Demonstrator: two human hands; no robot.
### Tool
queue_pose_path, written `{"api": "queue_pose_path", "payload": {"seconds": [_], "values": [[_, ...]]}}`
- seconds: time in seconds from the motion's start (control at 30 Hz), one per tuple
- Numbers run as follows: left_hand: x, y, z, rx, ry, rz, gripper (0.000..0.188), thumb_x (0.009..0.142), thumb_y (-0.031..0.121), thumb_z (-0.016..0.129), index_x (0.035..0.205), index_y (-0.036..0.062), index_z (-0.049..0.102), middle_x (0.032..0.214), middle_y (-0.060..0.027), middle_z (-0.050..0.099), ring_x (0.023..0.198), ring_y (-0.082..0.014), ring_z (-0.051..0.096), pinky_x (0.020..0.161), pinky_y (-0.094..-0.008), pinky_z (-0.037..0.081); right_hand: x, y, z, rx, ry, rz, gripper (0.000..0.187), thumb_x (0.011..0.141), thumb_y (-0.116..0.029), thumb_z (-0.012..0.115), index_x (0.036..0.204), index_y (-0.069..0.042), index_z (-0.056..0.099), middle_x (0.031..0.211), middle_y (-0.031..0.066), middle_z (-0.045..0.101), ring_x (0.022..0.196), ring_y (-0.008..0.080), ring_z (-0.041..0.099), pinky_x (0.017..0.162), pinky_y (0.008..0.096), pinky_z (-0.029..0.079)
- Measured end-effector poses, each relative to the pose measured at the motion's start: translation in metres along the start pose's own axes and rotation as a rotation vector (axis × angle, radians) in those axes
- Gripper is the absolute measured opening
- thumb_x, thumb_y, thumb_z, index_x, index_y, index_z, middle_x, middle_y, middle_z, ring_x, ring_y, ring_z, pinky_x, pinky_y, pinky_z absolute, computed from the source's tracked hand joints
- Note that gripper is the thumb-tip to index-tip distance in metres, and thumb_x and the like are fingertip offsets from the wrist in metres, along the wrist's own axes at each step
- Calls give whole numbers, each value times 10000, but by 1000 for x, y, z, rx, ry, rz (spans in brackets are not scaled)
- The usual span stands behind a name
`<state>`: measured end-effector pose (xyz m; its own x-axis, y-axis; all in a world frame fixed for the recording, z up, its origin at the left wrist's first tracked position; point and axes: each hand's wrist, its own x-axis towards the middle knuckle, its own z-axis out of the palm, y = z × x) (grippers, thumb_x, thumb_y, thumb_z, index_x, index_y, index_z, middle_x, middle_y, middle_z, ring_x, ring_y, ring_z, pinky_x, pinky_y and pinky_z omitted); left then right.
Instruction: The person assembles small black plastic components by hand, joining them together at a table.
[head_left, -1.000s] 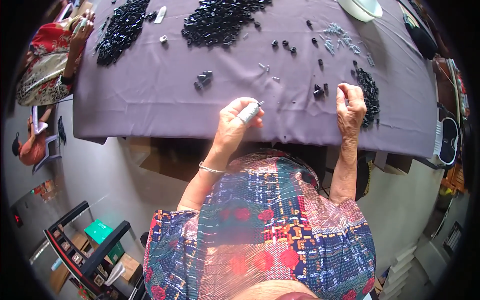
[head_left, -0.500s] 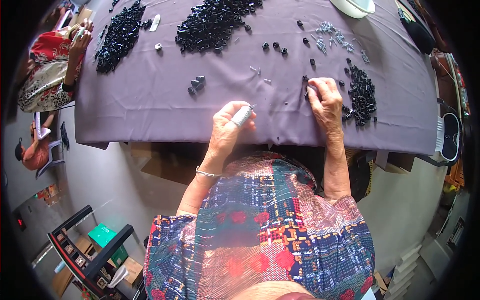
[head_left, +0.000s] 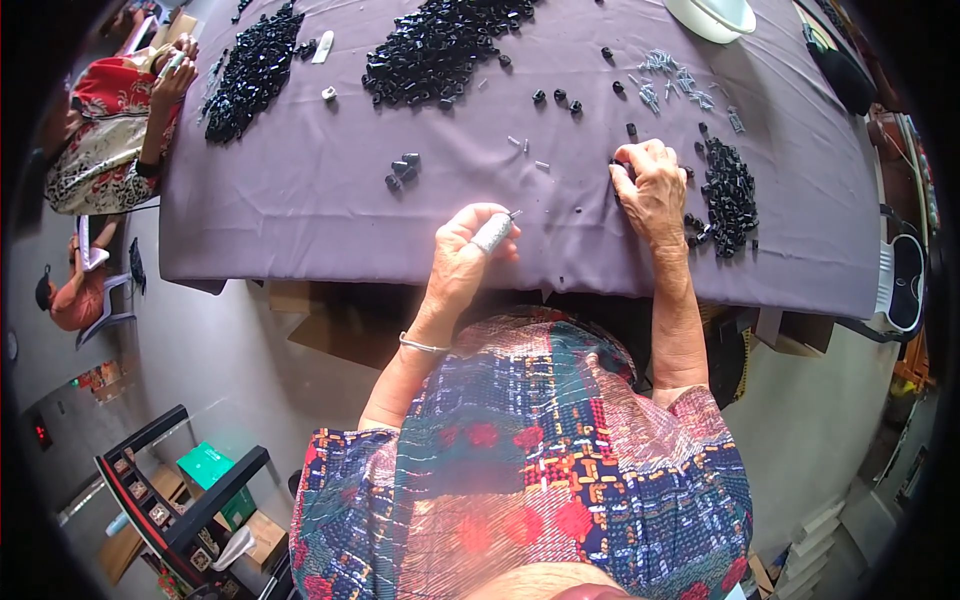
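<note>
My left hand (head_left: pixel 456 262) is closed around a short pale grey-white cylinder with a thin dark tip (head_left: pixel 491 235), which points up and to the right. I cannot tell what kind of tool or part it is. Just above the tablecloth, the fingers of my right hand (head_left: pixel 655 195) are pinched together at a small black piece (head_left: pixel 617 172), mostly hidden by them. Close by on the right lies a pile of small black plastic parts (head_left: pixel 730 195). Between my hands, a few tiny clear or silvery pins (head_left: pixel 541 165) lie on the cloth.
A purple-grey cloth (head_left: pixel 300 230) covers the table. Large heaps of black parts (head_left: pixel 430 60) lie farther back, with loose silvery pins (head_left: pixel 660 65) and a white bowl (head_left: pixel 712 20) at far right. A few black parts (head_left: pixel 403 170) sit left of my hands. Another person (head_left: pixel 110 150) sits at left.
My right hand has tilted and drawn its fingers over the small black piece beside it. My left hand keeps its hold on the pale cylinder. The whole view has shifted slightly.
</note>
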<state>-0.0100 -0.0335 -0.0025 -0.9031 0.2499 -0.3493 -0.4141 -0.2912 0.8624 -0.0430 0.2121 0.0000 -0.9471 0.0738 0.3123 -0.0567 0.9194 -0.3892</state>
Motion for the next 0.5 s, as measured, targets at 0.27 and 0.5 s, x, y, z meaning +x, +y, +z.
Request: {"api": "queue_pose_path", "payload": {"seconds": [0.27,0.5], "values": [[-1,-2,-3,11,-29,27,148,904,146,594,994,29,599,838,-45,631,671,-95,596,639,-256,520,-13,-9,-8,209,187,-98,151,785,-44,663,923,-44,602,794,44,636,669,167,595,637,291,465],[1,-4,-1,-27,-43,74,170,893,155,610,1001,24,603,848,-45,642,694,-97,604,643,-243,518,-30,-36,-18,1243,-143,312,166,866,-18,615,1029,15,614,862,31,631,761,100,593,724,223,480]]}}
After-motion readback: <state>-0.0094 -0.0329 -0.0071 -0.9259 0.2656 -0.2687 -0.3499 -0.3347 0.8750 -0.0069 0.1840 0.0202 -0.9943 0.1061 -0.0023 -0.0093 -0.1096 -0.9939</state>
